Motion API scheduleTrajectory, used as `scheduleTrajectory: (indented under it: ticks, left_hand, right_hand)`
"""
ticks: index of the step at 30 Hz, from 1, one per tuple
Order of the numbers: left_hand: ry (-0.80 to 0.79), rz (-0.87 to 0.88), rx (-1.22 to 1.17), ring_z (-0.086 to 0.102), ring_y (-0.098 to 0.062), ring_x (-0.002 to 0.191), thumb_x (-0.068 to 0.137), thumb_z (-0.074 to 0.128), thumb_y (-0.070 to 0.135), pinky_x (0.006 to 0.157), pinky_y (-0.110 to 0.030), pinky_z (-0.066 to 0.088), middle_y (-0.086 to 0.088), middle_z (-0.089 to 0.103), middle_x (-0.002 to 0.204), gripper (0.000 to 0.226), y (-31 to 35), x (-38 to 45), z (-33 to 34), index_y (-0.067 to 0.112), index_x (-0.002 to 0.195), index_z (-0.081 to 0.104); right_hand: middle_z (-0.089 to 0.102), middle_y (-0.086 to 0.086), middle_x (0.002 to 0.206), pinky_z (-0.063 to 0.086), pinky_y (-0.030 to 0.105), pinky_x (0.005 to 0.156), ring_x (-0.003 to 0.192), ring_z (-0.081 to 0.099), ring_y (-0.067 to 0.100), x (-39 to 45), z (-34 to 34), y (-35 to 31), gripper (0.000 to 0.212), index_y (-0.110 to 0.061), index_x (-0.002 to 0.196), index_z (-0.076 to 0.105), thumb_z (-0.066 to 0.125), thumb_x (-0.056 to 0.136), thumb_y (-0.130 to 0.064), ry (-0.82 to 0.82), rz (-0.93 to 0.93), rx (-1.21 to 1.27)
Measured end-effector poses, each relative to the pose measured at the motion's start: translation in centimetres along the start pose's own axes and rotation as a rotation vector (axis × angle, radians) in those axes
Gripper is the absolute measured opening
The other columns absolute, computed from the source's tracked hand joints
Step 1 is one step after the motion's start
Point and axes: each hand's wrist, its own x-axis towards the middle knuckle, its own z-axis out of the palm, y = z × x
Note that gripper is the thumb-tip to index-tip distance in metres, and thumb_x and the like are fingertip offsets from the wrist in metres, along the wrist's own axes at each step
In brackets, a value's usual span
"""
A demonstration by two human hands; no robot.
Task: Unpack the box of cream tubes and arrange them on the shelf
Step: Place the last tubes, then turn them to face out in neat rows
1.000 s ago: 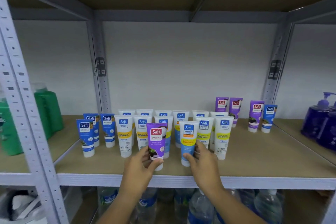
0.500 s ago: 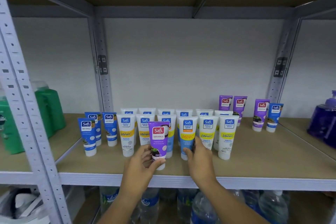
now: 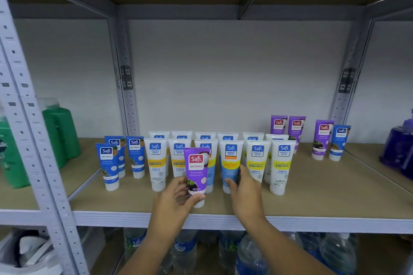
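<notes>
My left hand grips a purple Safi Naturals tube by its lower end, upright near the front of the wooden shelf. My right hand holds the lower part of a blue-and-white tube in the front row. Around them stand two rows of white Vitamin C tubes. Three dark blue tubes stand at the left. Three purple tubes and one blue tube stand at the back right.
Grey metal uprights frame the shelf. Green bottles fill the left bay and dark purple pump bottles the right bay. Water bottles stand on the level below. Bare board lies right of the tubes.
My right hand pushed the blue-and-white tube back from in front of the rows into the front row. The left hand kept hold of the purple tube. The view shifted slightly.
</notes>
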Motion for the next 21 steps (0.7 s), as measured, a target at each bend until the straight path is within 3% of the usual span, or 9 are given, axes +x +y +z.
scheduleTrajectory:
  ticks: [4,9,12,15,18,21]
  left_hand:
    - [0.002,0.002,0.011,0.069,-0.001,0.101,0.073,0.085,0.022,0.084,-0.021,0.058,0.012,0.073,0.108,0.054,-0.1,0.1,0.1,0.024,0.121,0.061]
    - [-0.011,0.001,0.005,0.069,0.001,0.099,0.073,0.085,0.023,0.080,-0.016,0.057,0.014,0.072,0.108,0.053,0.0,0.0,0.0,0.026,0.120,0.061]
    - [-0.033,0.008,0.004,0.068,0.004,0.099,0.072,0.084,0.023,0.077,-0.014,0.057,0.014,0.072,0.107,0.052,0.2,-0.2,0.2,0.027,0.118,0.060]
    - [-0.058,0.006,-0.009,0.068,0.003,0.097,0.070,0.085,0.025,0.079,-0.017,0.057,0.015,0.072,0.104,0.051,0.7,-0.6,1.0,0.032,0.114,0.060]
    - [-0.085,0.013,-0.046,0.069,0.003,0.094,0.069,0.087,0.022,0.076,-0.013,0.056,0.016,0.074,0.097,0.047,1.5,-1.1,2.5,0.033,0.108,0.062]
    - [-0.129,0.016,-0.109,0.071,0.000,0.089,0.071,0.086,0.011,0.073,-0.011,0.054,0.015,0.076,0.093,0.041,2.3,-1.5,4.8,0.021,0.105,0.065]
  right_hand:
    - [0.058,0.001,0.133,0.046,0.028,0.098,0.123,0.054,0.016,0.1,0.0,0.2,0.045,-0.017,0.135,0.048,0.064,0.093,-0.019,0.004,-0.014,0.000]
    - [0.065,0.001,0.121,0.053,0.034,0.094,0.112,0.062,0.016,-0.2,-0.4,1.0,0.043,-0.018,0.130,0.053,0.068,0.090,-0.022,-0.004,-0.033,-0.032]
    - [0.067,-0.006,0.119,0.052,0.026,0.094,0.108,0.063,0.009,-1.2,-1.7,1.9,0.041,-0.019,0.129,0.057,0.067,0.090,-0.019,-0.021,-0.076,-0.022]
    - [0.065,-0.017,0.112,0.049,0.017,0.092,0.101,0.060,-0.001,-2.6,-4.4,3.0,0.030,-0.025,0.122,0.064,0.064,0.092,-0.030,-0.085,-0.206,-0.113]
    - [0.068,-0.017,0.102,0.052,0.023,0.086,0.092,0.061,-0.001,-3.3,-7.7,4.9,0.018,-0.030,0.108,0.068,0.062,0.093,-0.037,-0.185,-0.381,-0.258]
    - [0.069,-0.020,0.105,0.053,0.025,0.086,0.096,0.064,-0.002,-3.3,-11.0,7.3,0.016,-0.027,0.101,0.070,0.063,0.092,-0.038,-0.227,-0.461,-0.277]
